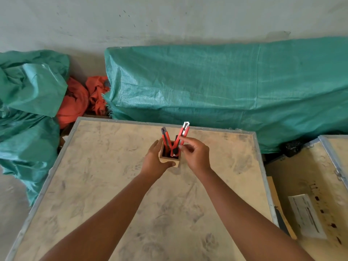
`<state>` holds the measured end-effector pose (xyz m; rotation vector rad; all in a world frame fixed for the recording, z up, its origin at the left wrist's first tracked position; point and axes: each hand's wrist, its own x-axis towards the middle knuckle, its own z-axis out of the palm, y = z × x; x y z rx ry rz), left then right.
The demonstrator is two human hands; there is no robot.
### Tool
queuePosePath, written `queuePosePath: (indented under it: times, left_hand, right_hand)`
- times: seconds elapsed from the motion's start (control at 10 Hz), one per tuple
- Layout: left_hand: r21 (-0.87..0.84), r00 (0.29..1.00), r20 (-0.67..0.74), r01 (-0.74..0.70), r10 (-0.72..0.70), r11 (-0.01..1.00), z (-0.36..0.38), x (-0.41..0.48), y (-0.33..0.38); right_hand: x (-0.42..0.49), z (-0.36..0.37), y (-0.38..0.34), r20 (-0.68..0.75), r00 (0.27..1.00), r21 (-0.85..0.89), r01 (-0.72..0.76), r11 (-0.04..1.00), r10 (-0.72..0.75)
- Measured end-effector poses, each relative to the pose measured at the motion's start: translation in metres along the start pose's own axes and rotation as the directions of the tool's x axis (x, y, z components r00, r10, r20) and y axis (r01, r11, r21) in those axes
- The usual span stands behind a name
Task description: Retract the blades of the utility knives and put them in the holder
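Note:
A small square wooden holder (176,163) stands near the middle of the dusty board tabletop (105,166). My left hand (155,159) wraps around its left side, thumb across the front. Two red utility knives stand in it, forming a V. The left knife (165,138) leans left, untouched. The right knife (182,134) leans right, its lower end inside the holder, and my right hand (196,155) pinches its middle between thumb and fingers. No bare blade shows at either top end.
Green tarp covers a long bulk (226,87) behind the table and a heap (28,95) at the left. Orange cloth (81,98) lies between them. A second board-topped crate (320,185) with a paper label (305,215) stands at the right.

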<state>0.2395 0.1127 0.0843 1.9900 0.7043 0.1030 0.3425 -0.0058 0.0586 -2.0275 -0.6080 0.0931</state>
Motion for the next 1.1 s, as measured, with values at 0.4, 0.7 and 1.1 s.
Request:
queuePosePath:
  times: [0.4, 0.7, 1.1]
  left_hand:
    - [-0.044, 0.991, 0.068, 0.118, -0.115, 0.992, 0.016, 0.031, -0.037]
    - [-0.024, 0.994, 0.063, 0.091, -0.09, 0.996, 0.014, 0.025, -0.031]
    - [-0.01, 0.999, 0.011, -0.036, 0.037, 0.999, -0.001, 0.001, 0.001]
  right_hand:
    - [-0.004, 0.027, 0.017, 0.107, 0.984, -0.138, 0.158, 0.978, -0.144]
    - [-0.012, 0.029, 0.01, 0.068, 0.998, -0.185, 0.026, 0.982, -0.014]
    - [-0.017, 0.005, -0.004, 0.141, 0.985, -0.15, -0.079, 0.985, 0.101]
